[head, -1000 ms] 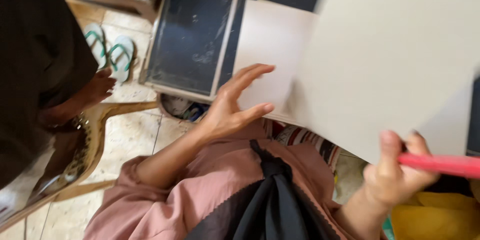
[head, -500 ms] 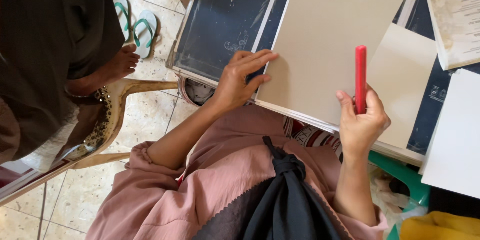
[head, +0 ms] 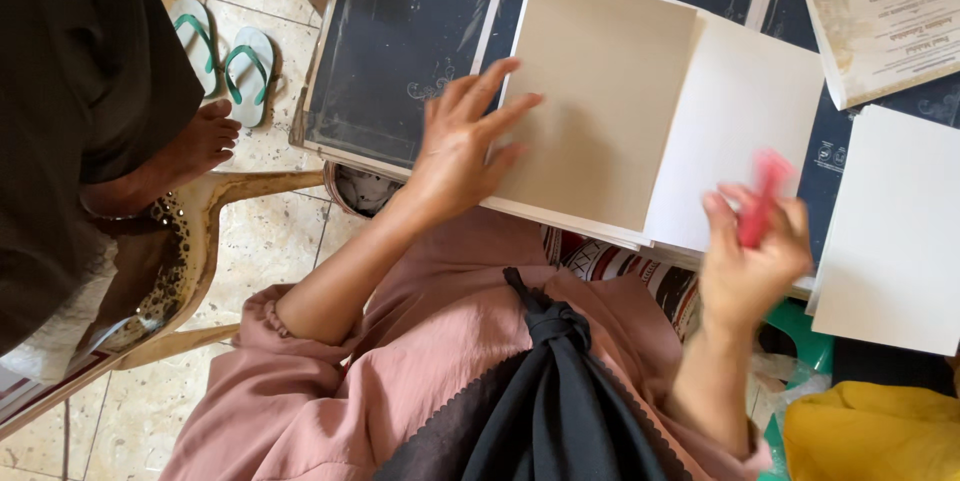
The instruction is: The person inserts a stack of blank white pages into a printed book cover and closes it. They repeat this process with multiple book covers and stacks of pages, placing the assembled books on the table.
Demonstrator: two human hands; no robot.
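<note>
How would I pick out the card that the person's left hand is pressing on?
Start at the dark blue sheets covering the worktop. In front of the person lies a stack of pale sheets; the left hand rests on the top one, the beige card. Its neighbour, the white sheet, is brighter.

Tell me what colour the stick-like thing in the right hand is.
Red-pink, motion-blurred; the head view shows the stick gripped in the right hand.
</note>
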